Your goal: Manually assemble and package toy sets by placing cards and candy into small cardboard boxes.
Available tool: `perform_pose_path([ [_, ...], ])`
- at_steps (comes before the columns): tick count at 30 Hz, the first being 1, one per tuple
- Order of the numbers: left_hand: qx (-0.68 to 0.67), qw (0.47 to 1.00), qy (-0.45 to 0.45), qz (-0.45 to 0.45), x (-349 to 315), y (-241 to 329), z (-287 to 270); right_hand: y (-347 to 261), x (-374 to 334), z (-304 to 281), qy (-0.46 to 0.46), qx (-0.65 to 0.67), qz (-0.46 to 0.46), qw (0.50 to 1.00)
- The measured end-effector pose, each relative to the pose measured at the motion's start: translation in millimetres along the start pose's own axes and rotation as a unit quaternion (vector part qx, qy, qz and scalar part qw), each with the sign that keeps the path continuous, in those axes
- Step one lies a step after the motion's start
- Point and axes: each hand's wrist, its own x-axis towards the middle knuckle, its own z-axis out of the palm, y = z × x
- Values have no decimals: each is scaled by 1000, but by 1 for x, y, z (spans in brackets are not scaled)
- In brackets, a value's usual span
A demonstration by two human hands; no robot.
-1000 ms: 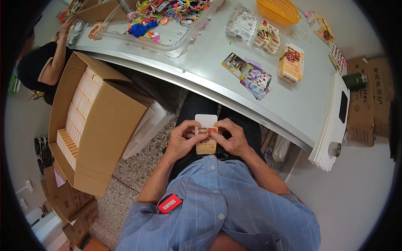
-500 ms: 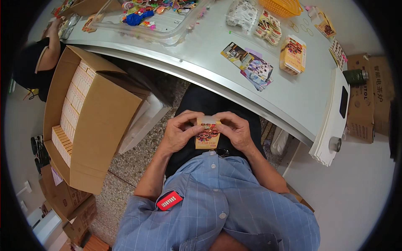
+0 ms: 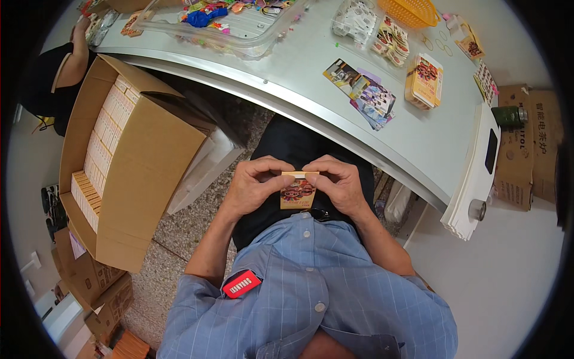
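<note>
We note even, bright light, soft sheen on the smooth pale-grey tabletop [image 3: 412, 131], deep shadow beneath it, and fisheye bending toward blackened corners.

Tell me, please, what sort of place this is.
Probably a packing workshop: a carton holds rows of packs, a tub holds colourful trinkets, and the left hand and right hand hold a yellow box.

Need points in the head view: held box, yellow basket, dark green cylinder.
Held box [image 3: 297, 196]: head view, on its printed front panel.
Yellow basket [image 3: 405, 15]: head view, on its near side wall.
Dark green cylinder [image 3: 506, 115]: head view, on the middle of its body.
</note>
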Motion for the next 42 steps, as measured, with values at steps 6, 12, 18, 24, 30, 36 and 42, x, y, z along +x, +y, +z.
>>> perform_pose_path([
  [6,1,1000,-24,-10,7,2,-5,5,5,-1,14,-5,-1,1000],
  [12,84,995,-54,18,3,-2,-5,10,0,-8,-17,-119,-144,982],
  [18,200,965,0,166,-2,7,4,-15,4,-12,-39,-172,-155,972],
  [24,-1,974,173,146,-3,38,13,-65,13,-17,-34,-301,-288,908],
  [30,-141,985,91,-29,12,32,-1,-47,26,-19,-63,-352,-380,853],
  [36,65,986,113,105,18,15,-7,-51,75,-72,70,-440,-276,852],
  [42,209,974,53,73,20,5,-11,-78,153,-96,97,-613,0,784],
])
